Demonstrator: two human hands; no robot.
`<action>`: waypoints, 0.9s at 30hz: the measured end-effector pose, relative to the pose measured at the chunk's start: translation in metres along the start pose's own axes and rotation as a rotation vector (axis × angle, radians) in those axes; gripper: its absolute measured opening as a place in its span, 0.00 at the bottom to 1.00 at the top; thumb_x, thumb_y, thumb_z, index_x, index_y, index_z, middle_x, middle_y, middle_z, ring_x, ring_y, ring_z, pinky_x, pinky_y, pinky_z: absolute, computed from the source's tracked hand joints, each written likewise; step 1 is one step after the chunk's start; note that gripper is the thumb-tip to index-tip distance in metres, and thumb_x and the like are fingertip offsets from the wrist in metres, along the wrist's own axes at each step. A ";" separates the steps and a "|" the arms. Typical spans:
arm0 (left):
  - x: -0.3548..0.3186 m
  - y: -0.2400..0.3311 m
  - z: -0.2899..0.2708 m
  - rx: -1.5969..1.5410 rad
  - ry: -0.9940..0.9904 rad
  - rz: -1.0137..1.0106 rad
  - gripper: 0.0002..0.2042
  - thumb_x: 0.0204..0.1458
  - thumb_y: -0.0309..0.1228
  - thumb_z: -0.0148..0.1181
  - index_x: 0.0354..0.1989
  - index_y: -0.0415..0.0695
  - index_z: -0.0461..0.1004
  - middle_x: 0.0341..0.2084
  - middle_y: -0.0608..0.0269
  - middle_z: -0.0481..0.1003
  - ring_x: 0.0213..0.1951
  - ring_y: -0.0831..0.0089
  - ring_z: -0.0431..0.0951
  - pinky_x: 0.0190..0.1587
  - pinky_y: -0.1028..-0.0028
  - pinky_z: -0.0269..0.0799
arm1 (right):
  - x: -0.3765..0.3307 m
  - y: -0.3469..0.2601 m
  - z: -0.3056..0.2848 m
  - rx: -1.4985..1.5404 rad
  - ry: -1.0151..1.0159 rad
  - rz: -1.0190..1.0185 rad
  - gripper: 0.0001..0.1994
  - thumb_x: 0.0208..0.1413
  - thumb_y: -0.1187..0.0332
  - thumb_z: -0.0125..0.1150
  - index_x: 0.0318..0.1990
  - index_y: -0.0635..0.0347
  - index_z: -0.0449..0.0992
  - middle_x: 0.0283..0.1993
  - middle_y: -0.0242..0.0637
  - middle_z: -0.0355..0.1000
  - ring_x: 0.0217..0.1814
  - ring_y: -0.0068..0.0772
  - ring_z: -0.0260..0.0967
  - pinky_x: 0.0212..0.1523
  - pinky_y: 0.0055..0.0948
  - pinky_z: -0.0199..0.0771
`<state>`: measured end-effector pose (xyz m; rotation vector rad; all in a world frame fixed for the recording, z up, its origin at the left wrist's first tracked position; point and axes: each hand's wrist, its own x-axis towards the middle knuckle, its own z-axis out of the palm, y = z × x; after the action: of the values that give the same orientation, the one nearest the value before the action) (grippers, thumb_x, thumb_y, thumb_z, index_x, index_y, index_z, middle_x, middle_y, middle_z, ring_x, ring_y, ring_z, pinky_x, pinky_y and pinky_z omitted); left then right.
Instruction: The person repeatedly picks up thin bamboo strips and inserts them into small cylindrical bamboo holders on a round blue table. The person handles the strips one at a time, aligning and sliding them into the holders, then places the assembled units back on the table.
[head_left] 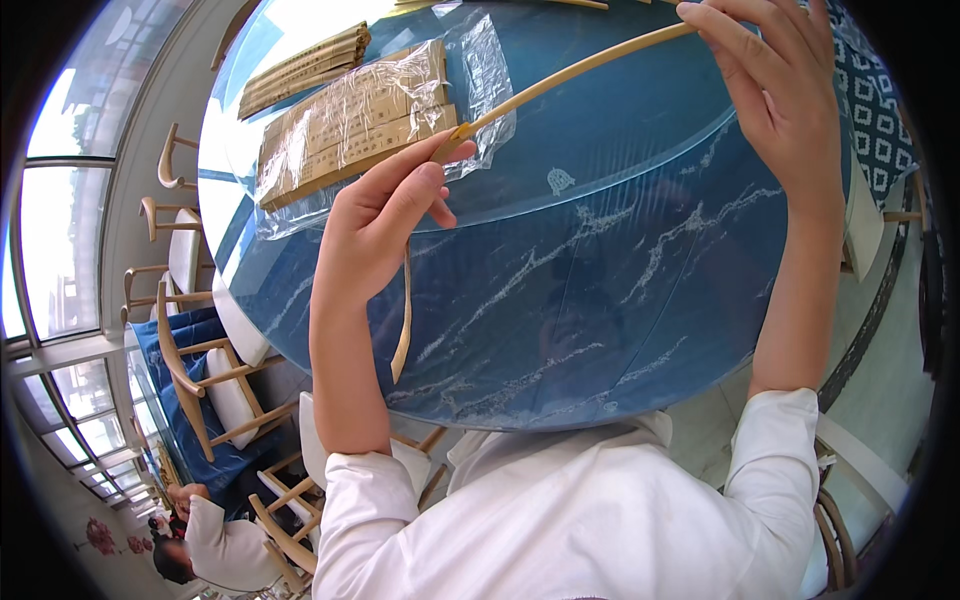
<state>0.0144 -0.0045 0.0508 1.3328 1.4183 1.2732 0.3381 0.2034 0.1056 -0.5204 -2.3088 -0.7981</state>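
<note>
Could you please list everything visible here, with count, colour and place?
bamboo strip: one, pale tan, held between both hands above the table
second strip: one, tan, hanging below the left hand
wrapped bundle: one, tan in clear plastic, far left of table
loose bundle: one, tan, behind it
table: one, blue marbled, round
chairs: several, wood and white, left
left hand: grip on strip
right hand: grip on strip's far end

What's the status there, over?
Left hand pinching the thin pale bamboo strip; right hand gripping its far end. Strip held above round blue marbled table. Plastic-wrapped bundle of flat bamboo slats lies behind.
</note>
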 end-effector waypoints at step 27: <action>0.001 0.005 -0.002 -0.066 0.097 -0.047 0.18 0.66 0.27 0.67 0.63 0.36 0.81 0.54 0.60 0.85 0.47 0.78 0.82 0.53 0.78 0.78 | 0.003 -0.005 -0.003 0.014 -0.011 0.013 0.09 0.62 0.72 0.68 0.47 0.48 0.86 0.44 0.32 0.78 0.74 0.44 0.68 0.85 0.64 0.39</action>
<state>0.0133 -0.0037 0.0559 1.2014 1.4531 1.3570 0.3342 0.1982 0.1075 -0.5337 -2.3172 -0.7739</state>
